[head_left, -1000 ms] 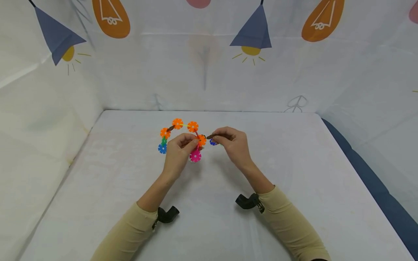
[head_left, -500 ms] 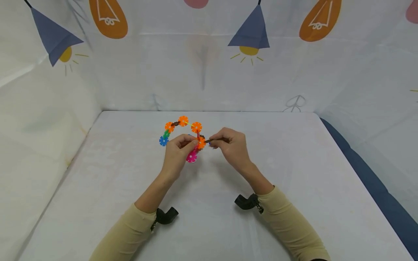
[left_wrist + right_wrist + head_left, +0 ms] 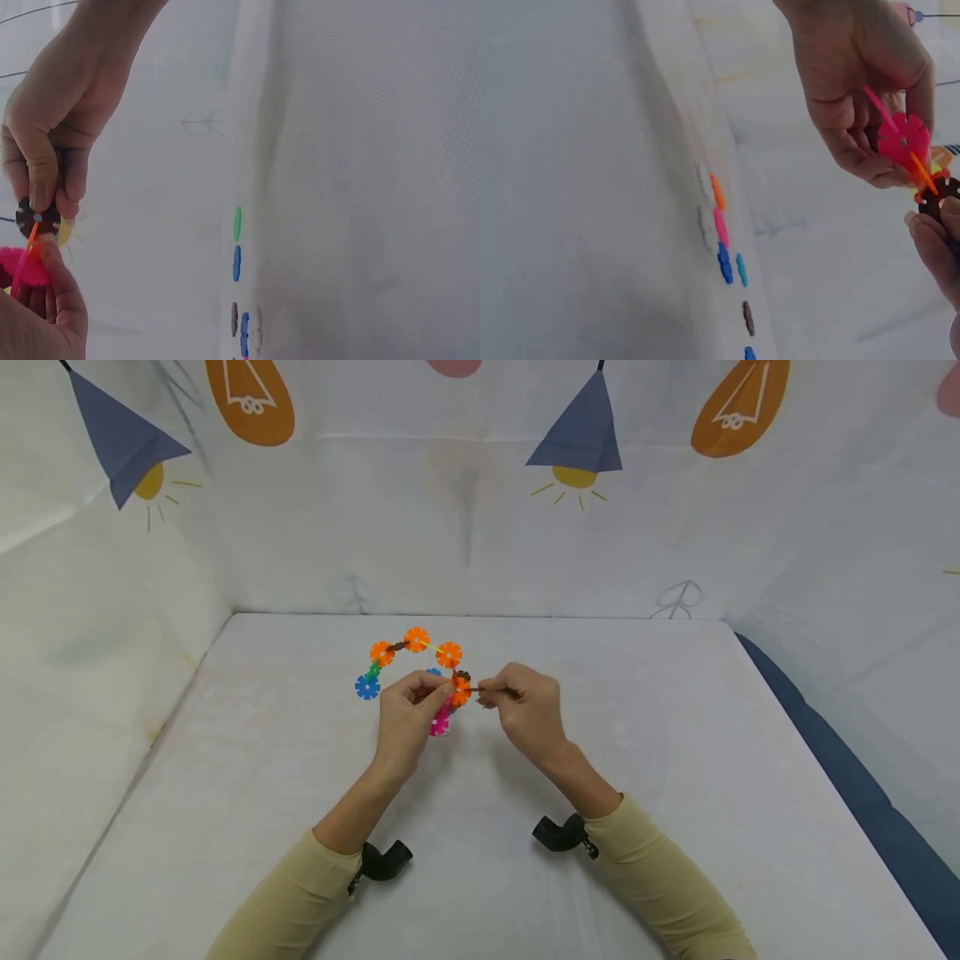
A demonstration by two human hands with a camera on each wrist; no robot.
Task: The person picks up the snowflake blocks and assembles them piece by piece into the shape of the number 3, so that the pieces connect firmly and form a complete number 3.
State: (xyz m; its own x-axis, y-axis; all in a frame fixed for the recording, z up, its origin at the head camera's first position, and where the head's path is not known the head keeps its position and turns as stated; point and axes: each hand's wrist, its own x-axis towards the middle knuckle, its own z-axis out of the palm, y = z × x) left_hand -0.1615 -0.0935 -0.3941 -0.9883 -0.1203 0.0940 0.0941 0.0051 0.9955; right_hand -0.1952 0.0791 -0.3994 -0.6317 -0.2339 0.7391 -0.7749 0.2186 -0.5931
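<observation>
My left hand (image 3: 405,718) pinches an orange notched disc (image 3: 461,692) in a chain of interlocking plastic discs. The chain curves upward and to the left, ending at a blue disc (image 3: 367,686). A pink disc (image 3: 439,723) shows just below the fingers. My right hand (image 3: 531,706) pinches a thin brown disc (image 3: 939,201) between thumb and fingers. In the wrist views its notched rim meets the orange disc's edge at about a right angle; how deeply it sits cannot be told. Another dark brown disc (image 3: 463,676) is partly hidden behind the orange one.
A white table (image 3: 637,735) lies under both hands. Printed white cloth (image 3: 360,518) forms the walls around it. Both wrist views show several coloured discs edge-on near the table-wall boundary, among them a green disc (image 3: 238,223) and a pink disc (image 3: 720,228).
My right hand has come slightly left and lower, bringing the brown disc against the orange disc. The chain shifted and tilted in my left hand. The dark blue disc by my right fingers is hidden now.
</observation>
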